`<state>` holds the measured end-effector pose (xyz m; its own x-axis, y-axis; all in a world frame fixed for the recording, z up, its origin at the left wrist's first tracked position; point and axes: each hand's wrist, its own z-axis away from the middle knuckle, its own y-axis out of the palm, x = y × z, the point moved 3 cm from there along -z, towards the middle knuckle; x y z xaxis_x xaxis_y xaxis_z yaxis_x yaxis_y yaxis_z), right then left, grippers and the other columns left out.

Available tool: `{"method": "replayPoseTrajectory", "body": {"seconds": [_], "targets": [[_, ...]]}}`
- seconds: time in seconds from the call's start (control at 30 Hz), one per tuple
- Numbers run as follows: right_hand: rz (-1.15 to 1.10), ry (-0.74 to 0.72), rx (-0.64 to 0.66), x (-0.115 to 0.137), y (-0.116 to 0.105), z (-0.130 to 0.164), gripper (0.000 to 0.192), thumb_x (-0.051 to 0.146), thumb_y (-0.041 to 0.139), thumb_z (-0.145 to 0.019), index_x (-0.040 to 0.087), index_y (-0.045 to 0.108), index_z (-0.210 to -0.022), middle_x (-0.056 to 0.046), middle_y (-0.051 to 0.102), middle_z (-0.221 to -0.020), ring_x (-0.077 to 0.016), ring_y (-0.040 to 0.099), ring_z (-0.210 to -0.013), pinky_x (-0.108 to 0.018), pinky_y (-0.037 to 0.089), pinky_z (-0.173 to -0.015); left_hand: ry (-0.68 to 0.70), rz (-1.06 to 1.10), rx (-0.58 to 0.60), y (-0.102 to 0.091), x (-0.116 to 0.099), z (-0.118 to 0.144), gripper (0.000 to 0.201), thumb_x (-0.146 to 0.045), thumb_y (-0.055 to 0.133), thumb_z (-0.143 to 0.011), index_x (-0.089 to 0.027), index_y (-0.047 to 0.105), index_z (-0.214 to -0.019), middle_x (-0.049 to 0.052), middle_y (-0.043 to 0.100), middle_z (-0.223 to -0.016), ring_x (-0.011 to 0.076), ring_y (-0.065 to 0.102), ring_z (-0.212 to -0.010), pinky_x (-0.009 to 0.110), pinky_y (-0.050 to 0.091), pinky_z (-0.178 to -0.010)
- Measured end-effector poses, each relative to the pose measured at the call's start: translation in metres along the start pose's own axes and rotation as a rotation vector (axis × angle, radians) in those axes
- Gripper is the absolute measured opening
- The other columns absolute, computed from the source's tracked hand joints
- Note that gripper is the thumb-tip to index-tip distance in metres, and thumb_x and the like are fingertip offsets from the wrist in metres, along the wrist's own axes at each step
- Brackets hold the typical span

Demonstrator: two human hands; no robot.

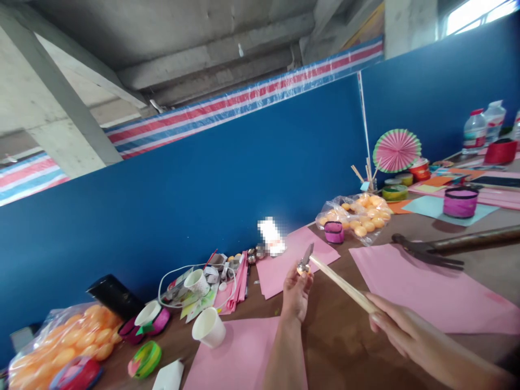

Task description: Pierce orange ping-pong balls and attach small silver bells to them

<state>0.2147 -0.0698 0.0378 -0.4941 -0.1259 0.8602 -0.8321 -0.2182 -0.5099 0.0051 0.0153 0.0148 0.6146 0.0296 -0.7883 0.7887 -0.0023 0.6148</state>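
The left hand (pixel 296 292) pinches a small metal clip (pixel 304 261); the right hand (pixel 396 325) grips a wooden stick (pixel 343 284) whose far tip touches the clip.

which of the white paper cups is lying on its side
The white paper cup nearest the left hand, tipped over by the pink sheet; the others stand upright.

The stick (pixel 345 286) looks like pale, smooth wood. The pink sheets (pixel 430 292) are matt paper; the cups (pixel 209 327) perhaps paper too.
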Motion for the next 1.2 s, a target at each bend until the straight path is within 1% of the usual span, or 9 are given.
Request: {"method": "replayPoseTrajectory", "body": {"seconds": [0.13, 0.27, 0.47, 0.63, 0.73, 0.83, 0.97, 1.1, 1.2], "targets": [[0.037, -0.060, -0.068, 0.008, -0.005, 0.001, 0.043, 0.050, 0.036, -0.081, 0.023, 0.047, -0.113, -0.001, 0.063, -0.072, -0.0153, 0.059, -0.063, -0.022, 0.049, -0.059, 0.008, 0.000, 0.038, 0.001, 0.000, 0.001, 0.043, -0.017, 0.066, -0.066, -0.024, 0.057, -0.107, 0.003, 0.061, -0.102, 0.0115, 0.060, -0.084, 0.024, 0.045, -0.079], [0.047, -0.048, -0.081, -0.002, -0.002, 0.000, 0.046, 0.050, 0.037, -0.080, 0.023, 0.047, -0.115, -0.003, 0.065, -0.084, -0.0179, 0.061, -0.077, -0.024, 0.050, -0.070, 0.019, -0.009, 0.034, 0.001, 0.000, 0.000, 0.045, -0.016, 0.068, -0.064, -0.022, 0.057, -0.107, 0.004, 0.063, -0.098, 0.0131, 0.060, -0.087, 0.027, 0.043, -0.084], [0.071, -0.071, -0.123, -0.004, -0.007, -0.002, 0.047, 0.051, 0.036, -0.080, 0.022, 0.046, -0.117, -0.005, 0.066, -0.082, -0.0200, 0.060, -0.079, -0.027, 0.049, -0.072, 0.012, 0.014, -0.011, 0.002, -0.001, 0.001, 0.043, -0.020, 0.066, -0.066, -0.019, 0.057, -0.108, 0.006, 0.064, -0.098, 0.0127, 0.060, -0.086, 0.026, 0.042, -0.086], [0.013, -0.044, -0.113, 0.005, -0.008, 0.001, 0.044, 0.053, 0.039, -0.078, 0.023, 0.051, -0.108, -0.003, 0.065, -0.073, -0.0162, 0.060, -0.062, -0.022, 0.049, -0.056, 0.003, 0.046, -0.046, 0.001, -0.001, 0.001, 0.040, -0.024, 0.066, -0.067, -0.017, 0.059, -0.106, 0.008, 0.065, -0.096, 0.0135, 0.062, -0.083, 0.026, 0.045, -0.083], [-0.050, -0.032, -0.063, 0.005, -0.003, 0.000, 0.041, 0.053, 0.037, -0.078, 0.024, 0.052, -0.103, 0.000, 0.062, -0.068, -0.0125, 0.054, -0.049, -0.020, 0.045, -0.045, -0.002, 0.029, -0.034, 0.001, -0.001, 0.001, 0.039, -0.024, 0.065, -0.068, -0.017, 0.058, -0.106, 0.007, 0.065, -0.093, 0.0134, 0.062, -0.082, 0.026, 0.045, -0.082], [-0.085, -0.009, 0.000, 0.003, 0.000, -0.003, 0.039, 0.053, 0.032, -0.081, 0.022, 0.053, -0.092, 0.003, 0.053, -0.053, -0.0089, 0.046, -0.039, -0.017, 0.038, -0.037, -0.005, 0.026, -0.017, 0.001, -0.001, 0.000, 0.038, -0.023, 0.064, -0.069, -0.018, 0.058, -0.106, 0.006, 0.065, -0.094, 0.0129, 0.062, -0.084, 0.025, 0.045, -0.083], [-0.116, 0.011, 0.055, 0.003, 0.001, -0.005, 0.043, 0.055, 0.027, -0.082, 0.020, 0.051, -0.077, 0.007, 0.038, -0.039, -0.0068, 0.037, -0.033, -0.014, 0.028, -0.032, -0.004, 0.044, -0.030, 0.003, -0.003, 0.001, 0.039, -0.023, 0.065, -0.067, -0.017, 0.058, -0.105, 0.007, 0.064, -0.096, 0.0137, 0.062, -0.084, 0.026, 0.045, -0.082], [-0.140, 0.012, 0.061, 0.006, -0.004, -0.004, 0.043, 0.058, 0.029, -0.079, 0.020, 0.049, -0.075, 0.007, 0.040, -0.042, -0.0065, 0.037, -0.033, -0.014, 0.027, -0.031, -0.022, 0.069, -0.054, 0.004, -0.004, 0.003, 0.039, -0.019, 0.066, -0.066, -0.017, 0.059, -0.104, 0.008, 0.065, -0.092, 0.0135, 0.062, -0.081, 0.026, 0.046, -0.081], [-0.162, 0.010, 0.113, 0.007, -0.009, -0.005, 0.046, 0.059, 0.027, -0.080, 0.020, 0.049, -0.074, 0.007, 0.039, -0.042, -0.0059, 0.034, -0.033, -0.014, 0.027, -0.032, -0.022, 0.064, -0.041, 0.004, -0.004, 0.003, 0.039, -0.020, 0.066, -0.067, -0.017, 0.059, -0.105, 0.008, 0.065, -0.095, 0.0143, 0.062, -0.083, 0.027, 0.046, -0.083]]}}
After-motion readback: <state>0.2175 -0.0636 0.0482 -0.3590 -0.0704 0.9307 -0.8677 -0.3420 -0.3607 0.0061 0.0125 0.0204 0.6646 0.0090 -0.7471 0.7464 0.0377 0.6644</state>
